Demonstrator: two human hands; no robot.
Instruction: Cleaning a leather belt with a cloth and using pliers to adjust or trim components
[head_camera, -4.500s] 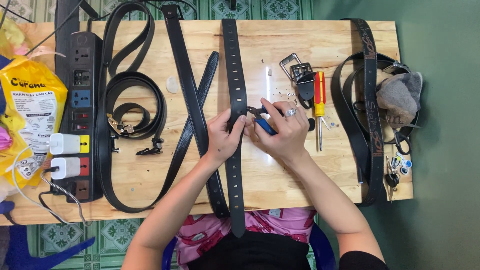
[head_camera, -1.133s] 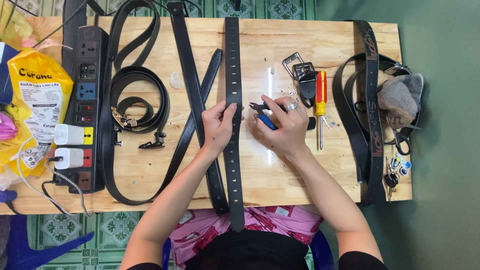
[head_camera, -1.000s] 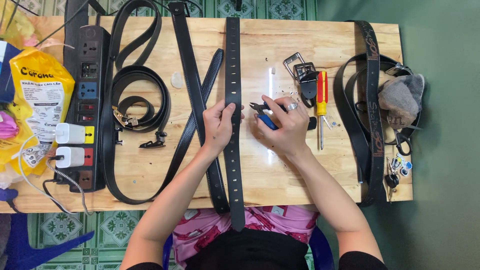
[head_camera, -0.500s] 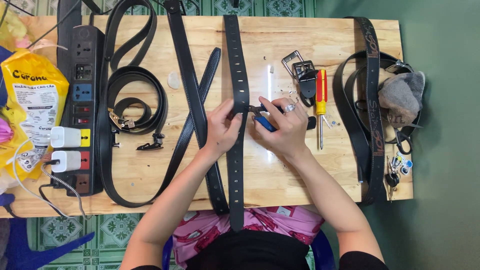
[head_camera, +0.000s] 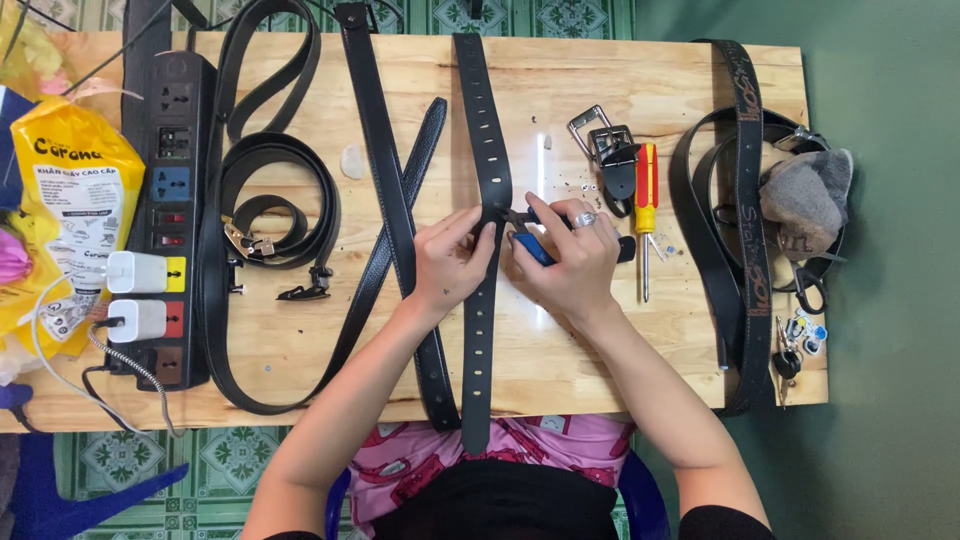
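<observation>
Shifted perforated black belt (head_camera: 483, 180), straight

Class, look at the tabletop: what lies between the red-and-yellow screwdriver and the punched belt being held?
In the head view, the right hand with its blue-handled pliers lies between the screwdriver and the punched belt.

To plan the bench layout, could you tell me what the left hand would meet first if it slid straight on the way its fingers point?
The left hand points right, fingertips already on the punched black belt; just beyond lies the right hand with its blue-handled tool.
</observation>
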